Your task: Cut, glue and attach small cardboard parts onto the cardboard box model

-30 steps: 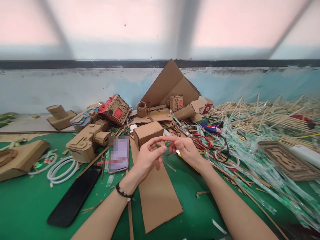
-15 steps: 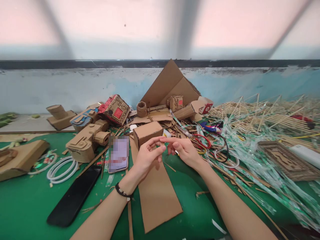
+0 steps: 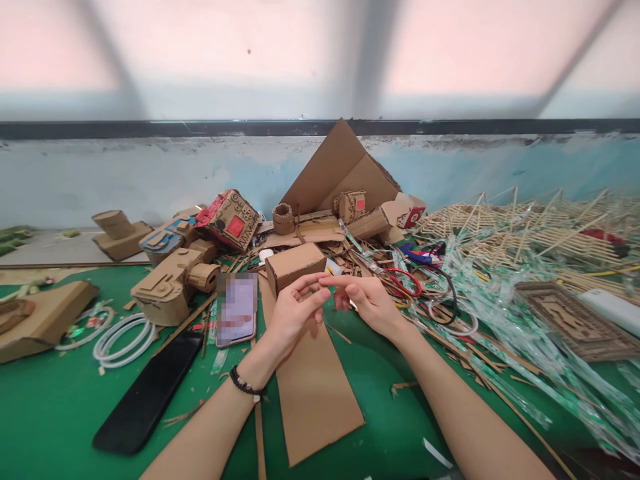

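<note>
My left hand (image 3: 296,308) and my right hand (image 3: 376,303) meet in the air above a flat cardboard strip (image 3: 320,407). The right index finger is stretched out, its tip touching the left fingertips; the other right fingers curl loosely. On the left hand the fingers are extended and slightly bent, with the thumb apart. Nothing shows between the fingers of either hand. A closed cardboard box (image 3: 297,267) stands just behind the left hand, at the strip's far end. Beyond the right hand lie red-handled scissors (image 3: 407,283) among cardboard scraps.
A phone (image 3: 237,310), a black elongated object (image 3: 150,393) and coiled white tubing (image 3: 125,339) lie left on the green table (image 3: 45,413). Cardboard camera models (image 3: 167,287) stand behind them. Clear tape tangles (image 3: 500,320), a stick structure (image 3: 525,227) and a cardboard relief panel (image 3: 575,320) occupy the right.
</note>
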### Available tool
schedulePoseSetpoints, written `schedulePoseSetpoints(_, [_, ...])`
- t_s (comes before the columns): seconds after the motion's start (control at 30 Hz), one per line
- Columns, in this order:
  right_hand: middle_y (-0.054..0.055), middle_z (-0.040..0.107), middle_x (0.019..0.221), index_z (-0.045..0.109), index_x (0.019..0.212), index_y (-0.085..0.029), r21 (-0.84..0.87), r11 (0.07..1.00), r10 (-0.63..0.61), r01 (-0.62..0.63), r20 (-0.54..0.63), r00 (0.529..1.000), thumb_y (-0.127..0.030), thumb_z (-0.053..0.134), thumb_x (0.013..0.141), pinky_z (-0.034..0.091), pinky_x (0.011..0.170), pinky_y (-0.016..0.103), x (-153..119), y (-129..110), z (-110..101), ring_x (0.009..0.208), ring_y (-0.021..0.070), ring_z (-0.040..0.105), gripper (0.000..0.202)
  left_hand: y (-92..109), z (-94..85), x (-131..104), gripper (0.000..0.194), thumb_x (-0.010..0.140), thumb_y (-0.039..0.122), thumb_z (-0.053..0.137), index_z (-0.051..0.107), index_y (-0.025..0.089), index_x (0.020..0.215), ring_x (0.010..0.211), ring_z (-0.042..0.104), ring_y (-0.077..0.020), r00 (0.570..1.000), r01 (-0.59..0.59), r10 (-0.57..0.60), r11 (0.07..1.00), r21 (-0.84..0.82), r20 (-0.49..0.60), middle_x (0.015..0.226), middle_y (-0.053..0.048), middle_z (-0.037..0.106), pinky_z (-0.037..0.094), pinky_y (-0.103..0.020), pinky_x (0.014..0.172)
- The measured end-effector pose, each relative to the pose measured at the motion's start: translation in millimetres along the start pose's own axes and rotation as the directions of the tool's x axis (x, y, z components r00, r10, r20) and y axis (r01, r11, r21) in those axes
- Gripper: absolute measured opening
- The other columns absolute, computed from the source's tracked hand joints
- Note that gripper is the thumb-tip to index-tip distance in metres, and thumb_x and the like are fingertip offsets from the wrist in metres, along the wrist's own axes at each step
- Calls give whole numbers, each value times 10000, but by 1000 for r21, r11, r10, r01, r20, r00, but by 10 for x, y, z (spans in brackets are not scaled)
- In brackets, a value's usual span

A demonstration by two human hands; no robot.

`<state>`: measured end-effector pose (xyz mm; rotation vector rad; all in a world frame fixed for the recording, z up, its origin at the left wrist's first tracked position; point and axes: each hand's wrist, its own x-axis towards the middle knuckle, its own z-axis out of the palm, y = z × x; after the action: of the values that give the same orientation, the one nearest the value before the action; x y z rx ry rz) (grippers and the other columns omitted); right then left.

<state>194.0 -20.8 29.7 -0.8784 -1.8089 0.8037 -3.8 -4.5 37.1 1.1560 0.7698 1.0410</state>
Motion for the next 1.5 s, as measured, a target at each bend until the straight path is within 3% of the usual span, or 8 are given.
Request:
schedulePoseSetpoints(0.23, [23, 674, 691, 770, 1203, -173, 254, 967, 39, -16, -87, 995, -677, 406, 1052, 519, 581, 268, 18, -131, 19, 624, 152, 642, 639, -34, -19, 4, 517, 791, 448, 883, 731, 167, 1198, 494, 578, -74, 998, -64, 60, 992, 108, 34, 876, -24, 695, 459, -218, 496])
schedulePoseSetpoints(0.47, [15, 648, 660, 798, 1186, -189, 206, 978, 43, -23, -95, 995, -700, 412, 1039, 517, 571, 263, 23, -111, 5, 621, 147, 622, 657, 20, 1, -33, 476, 797, 410, 874, 718, 188, 1187, 515, 596, -81, 989, -150, 149, 960, 235, 21, 919, -13, 689, 490, -219, 503])
schedulePoseSetpoints(0.73, [5, 658, 660, 806, 1190, -193, 123, 992, 9, -2, -58, 998, -650, 396, 1068, 511, 576, 255, 7, -51, 21, 602, 129, 607, 626, 11, -16, -16, 469, 789, 379, 880, 710, 173, 1176, 517, 609, -88, 990, -142, 139, 970, 198, 33, 967, -50, 744, 495, -225, 511])
schedulePoseSetpoints(1.5, [3, 650, 647, 809, 1201, -208, 186, 982, 15, -3, -63, 998, -654, 440, 1054, 504, 588, 265, 23, -114, 17, 585, 129, 601, 597, -11, -38, -3, 490, 792, 421, 882, 724, 161, 1176, 509, 594, -87, 988, -154, 153, 970, 188, 23, 889, -33, 733, 479, -226, 506])
